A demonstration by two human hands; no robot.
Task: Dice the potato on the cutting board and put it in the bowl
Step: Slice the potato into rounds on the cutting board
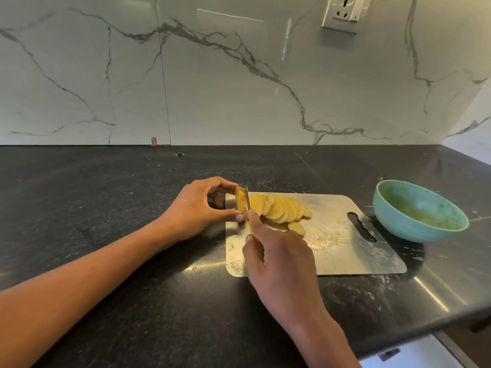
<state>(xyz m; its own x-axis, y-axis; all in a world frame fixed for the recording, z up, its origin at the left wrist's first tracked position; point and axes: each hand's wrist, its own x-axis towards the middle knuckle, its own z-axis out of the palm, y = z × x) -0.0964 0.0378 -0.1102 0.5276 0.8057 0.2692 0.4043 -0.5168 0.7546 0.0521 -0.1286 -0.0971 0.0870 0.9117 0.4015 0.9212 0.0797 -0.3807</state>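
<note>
A steel cutting board (345, 251) lies on the dark counter. At its far left corner my left hand (196, 208) pinches the last end piece of potato (240, 201) between fingers and thumb. My right hand (276, 251) grips a yellow-handled knife (247, 203), with its blade standing in the potato just right of that piece. Several cut round slices (281, 208) lean in a fanned row to the right of the blade, and one slice (296, 227) lies apart, nearer me. A teal bowl (425, 203) stands right of the board, tilted slightly, with no potato in it.
The black stone counter (132, 181) runs to a marble wall behind. A wall socket (342, 13) sits high on the right. The counter's front edge (425, 338) cuts across the lower right, with a drawer front below it.
</note>
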